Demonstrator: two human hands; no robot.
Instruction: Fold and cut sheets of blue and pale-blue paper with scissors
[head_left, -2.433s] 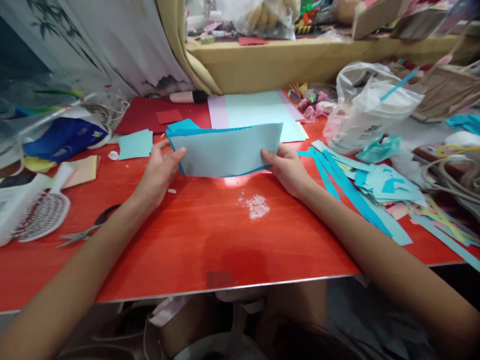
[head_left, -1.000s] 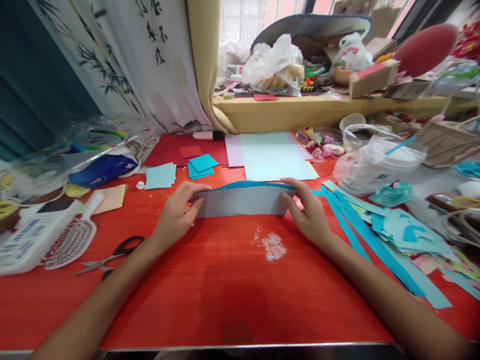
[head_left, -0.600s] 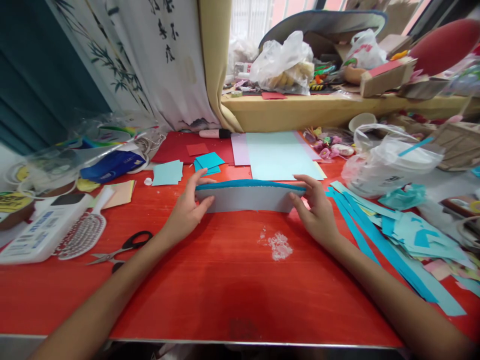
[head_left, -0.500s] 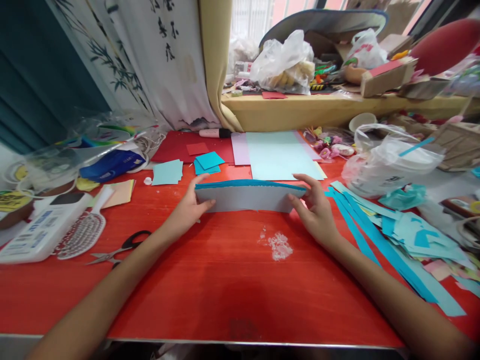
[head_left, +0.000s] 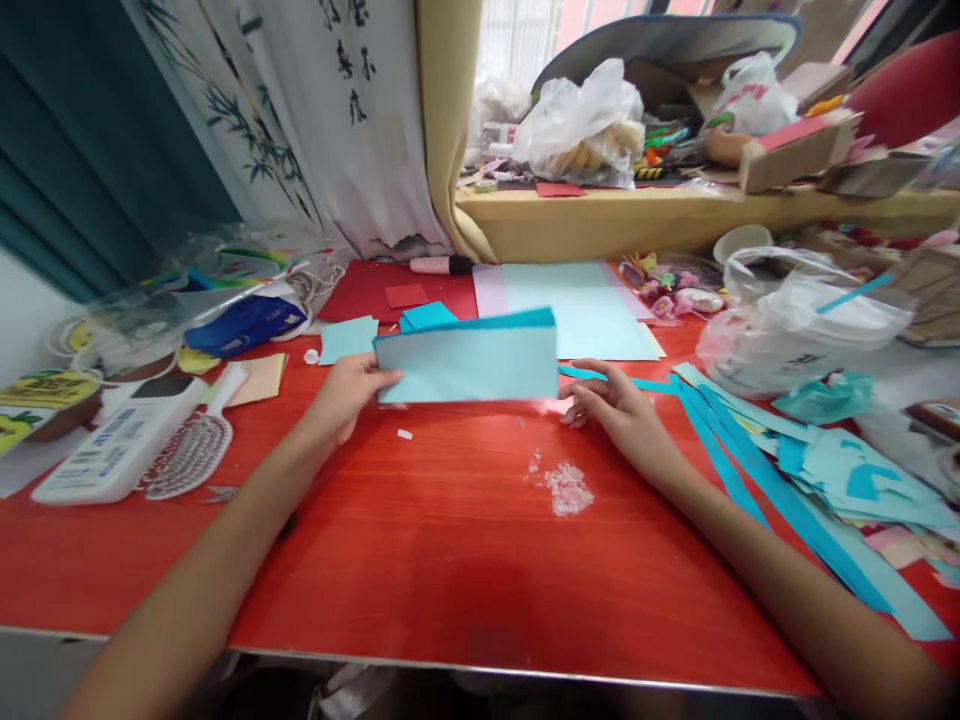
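A long strip of light-blue paper (head_left: 469,365) with darker blue along its top is raised over the red table, tilted up at its right end. Its left end is pinched in my left hand (head_left: 346,395), with the thumb across the front. Just right of the strip is my right hand (head_left: 611,405), its fingers loosely bent and apart, holding nothing. A narrow blue paper strip (head_left: 630,382) runs behind those fingers. My left forearm mostly covers the scissors (head_left: 219,494). A small white scrap (head_left: 405,434) lies below the held paper.
Behind lie light-blue sheets (head_left: 592,335), small blue squares (head_left: 427,317) and a red sheet (head_left: 360,290). Cut strips and scraps (head_left: 832,475) heap at right beside a plastic bag (head_left: 802,330). A hairbrush (head_left: 191,455) and white box (head_left: 112,450) are at left. Clear bits (head_left: 568,490) sit mid-table.
My right hand has let go of the paper's right end. The strip has swung up, showing its light-blue face, and moved left with my left hand. The view has shifted slightly.
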